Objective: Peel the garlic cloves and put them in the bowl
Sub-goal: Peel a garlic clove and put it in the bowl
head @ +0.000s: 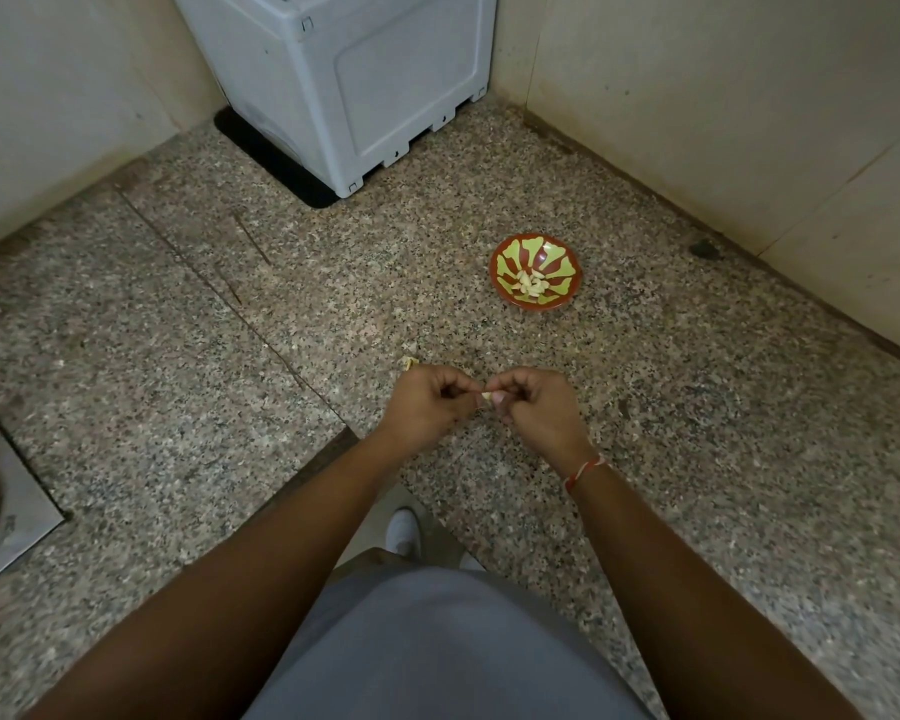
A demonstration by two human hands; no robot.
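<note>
Between the hands (481, 407) at the frame's centre and the bowl (536, 271) up and to the right, the bench (178, 381) lies bare apart from a small scrap (410, 362) just above the left hand. A grey box (354, 80) blocks the top centre. Walls (723, 96) close the upper left and the right side. A sink (1, 511) cuts into the left edge.

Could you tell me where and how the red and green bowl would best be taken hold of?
Probably by the rim of the bowl, pinched from above on the near side. It sits upright and apart on the counter, with peeled cloves filling only its centre.
</note>
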